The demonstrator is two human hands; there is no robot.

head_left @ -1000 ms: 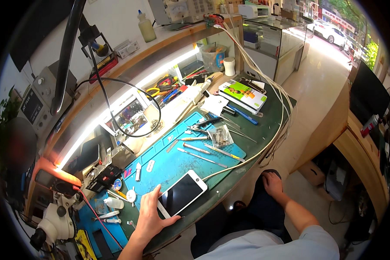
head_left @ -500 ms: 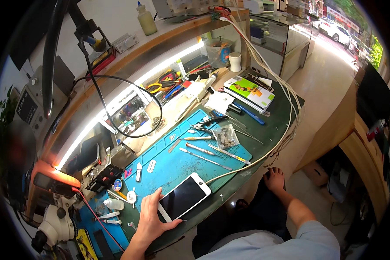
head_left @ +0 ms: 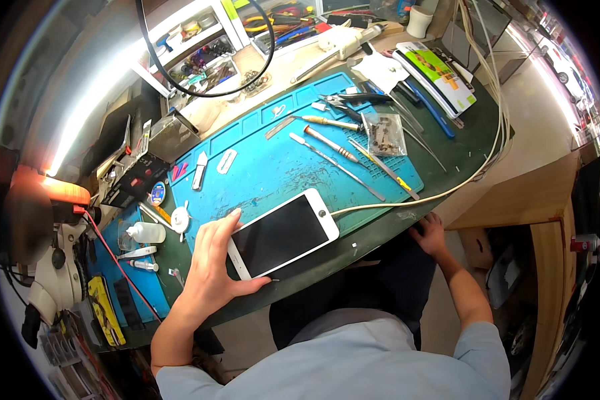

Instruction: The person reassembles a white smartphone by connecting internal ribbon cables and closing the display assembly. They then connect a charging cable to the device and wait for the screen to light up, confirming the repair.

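My left hand [head_left: 215,261] grips the left end of a white smartphone [head_left: 285,235], thumb along the near edge and fingers at the far edge. The phone's black screen faces up, and its round button sits at the right end. A pale cable [head_left: 407,203] runs from that end toward the right. Beneath lies a blue work mat [head_left: 247,179]. Away from the bench, my right hand [head_left: 431,233] rests on my knee, fingers apart and holding nothing. Beyond the phone are a metal spudger [head_left: 337,167], a screwdriver [head_left: 331,143] and a slim yellow-marked tool [head_left: 384,169].
A small clear bag of parts [head_left: 384,135] and black-handled pliers [head_left: 353,99] lie at the mat's far right. Tweezers and a colourful box [head_left: 437,79] are beyond. On the left stand a small bottle [head_left: 146,233], a white spool [head_left: 179,219] and an orange meter [head_left: 53,190].
My view has tilted down and shifted left, so the bench appears higher in the picture. The left hand keeps its hold on the phone; the right stays on the knee.
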